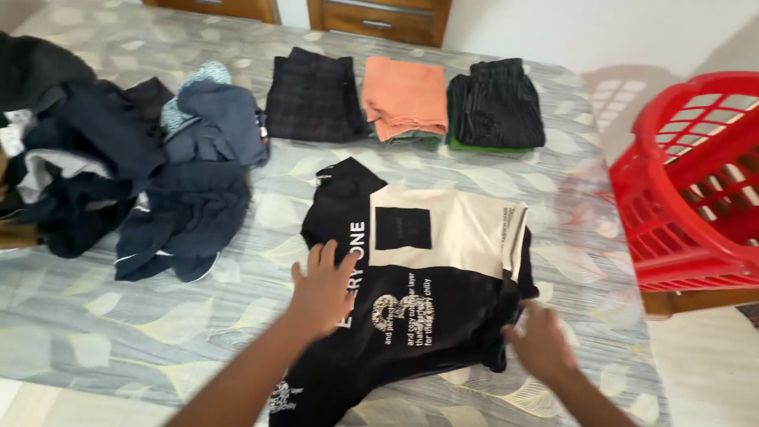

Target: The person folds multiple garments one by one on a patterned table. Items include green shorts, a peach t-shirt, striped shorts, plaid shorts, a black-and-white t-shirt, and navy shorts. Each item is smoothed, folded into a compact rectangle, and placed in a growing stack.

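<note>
— While the camera looks down, where do the hands sit?

— Both are low in the frame, on a black and cream T-shirt lying at the centre of the tabletop. The left hand lies flat on the black part at the shirt's left side, fingers spread. The right hand is at the shirt's lower right edge; it is blurred, so I cannot tell whether it pinches the cloth or just rests on it.

— How does the shirt lie?

— Partly folded, with a cream panel across its upper right and white print on the black part below.

— What else is around?

— Along the top of the frame three folded stacks lie in a row: a dark checked garment, an orange garment on top of something greyish green, and a black striped garment over a green one. At the upper left sits a loose heap of dark clothes, well apart from the shirt. At the right edge a red plastic laundry basket stands just beside the tabletop. The tabletop wears a pale cover with a leaf pattern.
</note>
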